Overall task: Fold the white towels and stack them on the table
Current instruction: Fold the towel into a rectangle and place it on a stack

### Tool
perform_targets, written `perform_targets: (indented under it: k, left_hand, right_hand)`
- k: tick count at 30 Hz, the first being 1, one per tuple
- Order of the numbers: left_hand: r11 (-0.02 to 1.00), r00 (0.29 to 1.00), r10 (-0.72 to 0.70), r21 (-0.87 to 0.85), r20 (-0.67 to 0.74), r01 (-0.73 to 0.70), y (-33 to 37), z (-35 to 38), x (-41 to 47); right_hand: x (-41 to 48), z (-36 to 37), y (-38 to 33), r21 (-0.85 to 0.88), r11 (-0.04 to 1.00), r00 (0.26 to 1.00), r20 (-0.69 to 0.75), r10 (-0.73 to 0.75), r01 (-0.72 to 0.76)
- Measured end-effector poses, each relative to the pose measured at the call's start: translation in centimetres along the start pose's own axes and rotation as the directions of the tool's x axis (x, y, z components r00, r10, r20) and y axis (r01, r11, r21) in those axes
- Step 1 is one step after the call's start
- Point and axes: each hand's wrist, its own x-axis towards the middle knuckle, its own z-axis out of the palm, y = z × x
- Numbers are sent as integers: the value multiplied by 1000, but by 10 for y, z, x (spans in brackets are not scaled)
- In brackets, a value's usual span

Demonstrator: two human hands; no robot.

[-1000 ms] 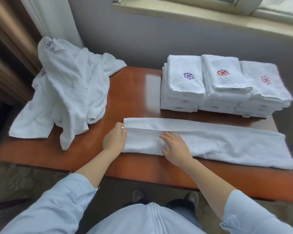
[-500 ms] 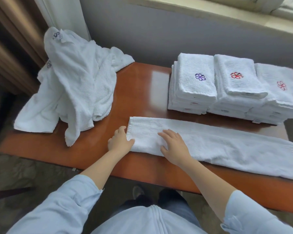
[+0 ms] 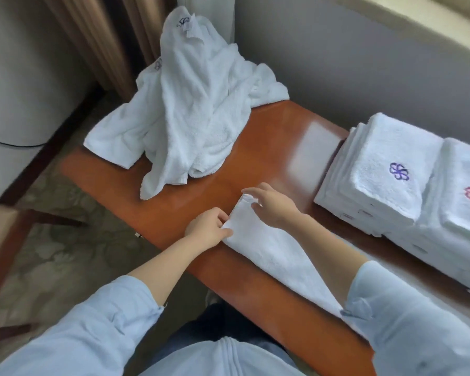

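Long folded towel (image 3: 269, 253) on table (image 3: 269, 147): left hand (image 3: 209, 226) pinches near end corner; right hand (image 3: 276, 206) pinches far corner.

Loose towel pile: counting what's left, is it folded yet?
No, the loose towel pile lies crumpled and unfolded on the table.

Hidden ends, cropped stacks

The towel strip (image 3: 277, 256) vanishes under the right sleeve (image 3: 396, 327), its far end unseen. The frame's right edge cuts the red-flower stack (image 3: 464, 221) and the counter (image 3: 269, 147). The left hand (image 3: 208, 229) hides its fingertips behind the cloth. The side labels (image 3: 364, 213) are too small to read.
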Motion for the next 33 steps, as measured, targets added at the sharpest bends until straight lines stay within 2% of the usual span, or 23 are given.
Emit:
perform_targets:
  k: [6, 11, 16, 18, 22, 25, 29, 33]
  left_hand:
    - [995, 997, 63, 80, -42, -59, 2, 2, -8]
    - [1000, 998, 3, 15, -62, -2, 5, 7, -9]
    - [999, 999, -32, 41, -42, 34, 6, 9, -8]
    - [996, 999, -41, 73, -36, 43, 6, 8, -8]
    - [993, 995, -30, 113, -96, 41, 6, -1, -7]
    - [988, 992, -31, 149, -118, 49, 8, -8, -5]
    - [959, 993, -40, 275, -115, 70, 3, -8, -3]
    - [915, 997, -32, 400, -75, 60, 0, -10, 3]
  right_hand:
    - [37, -6, 11, -184, 971, 978, 173, -119, 151]
    - [50, -9, 19, -269, 938, 963, 211, -165, 220]
    - [58, -12, 17, -308, 910, 948, 245, -204, 276]
    - [60, -16, 16, -304, 915, 953, 226, -202, 266]
    - [63, -24, 19, -213, 964, 986, 73, -149, 161]
    - [60, -26, 19, -108, 986, 991, 46, -125, 130]
    - [46, -26, 19, 47, 994, 994, -44, -98, 101]
    - [12, -17, 31, 96, 995, 993, -122, -5, 17]
